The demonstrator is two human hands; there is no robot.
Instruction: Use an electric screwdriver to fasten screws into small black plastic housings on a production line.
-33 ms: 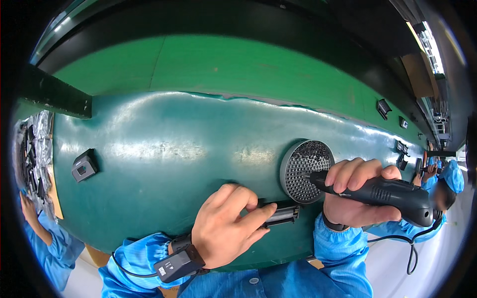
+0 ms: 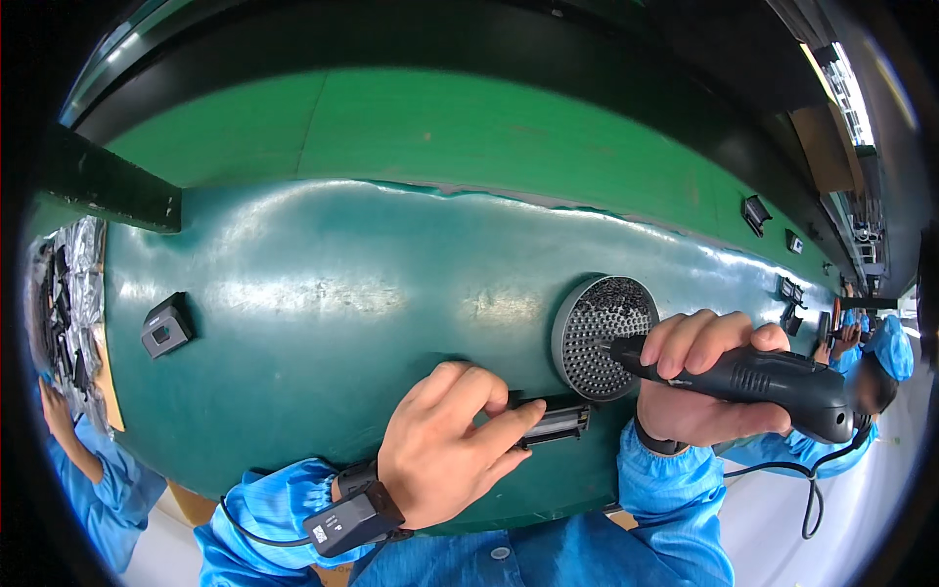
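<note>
Hiding the left end of a slim black part (image 2: 562, 423), the left hand (image 2: 445, 445) curls over it just above or on the green table (image 2: 342, 401); from where I stand I cannot tell which; only the part's right end, with a grey strip along it, pokes out past the fingers, near the lower rim of a round grey dish (image 2: 590, 364); the dark bits heaped at that dish's far side are too small to make out; the thin tip of a dark corded tool (image 2: 782, 386) reaches over the studded face, and whether it touches is hard to say; the cord (image 2: 807, 489) loops down at the tool's back end; a co-worker (image 2: 890, 347) over on the right is partly blurred, and another person's arm (image 2: 78, 440) is cut off at the left edge.

As for the grip, the left forefinger and thumb are drawn close, pinching the black part, the other fingers bent; the right hand (image 2: 709, 382) is wrapped snugly round the tool, fingers over the top, thumb along the near side; well apart, a grey block (image 2: 166, 328) sits at the table's left.
</note>
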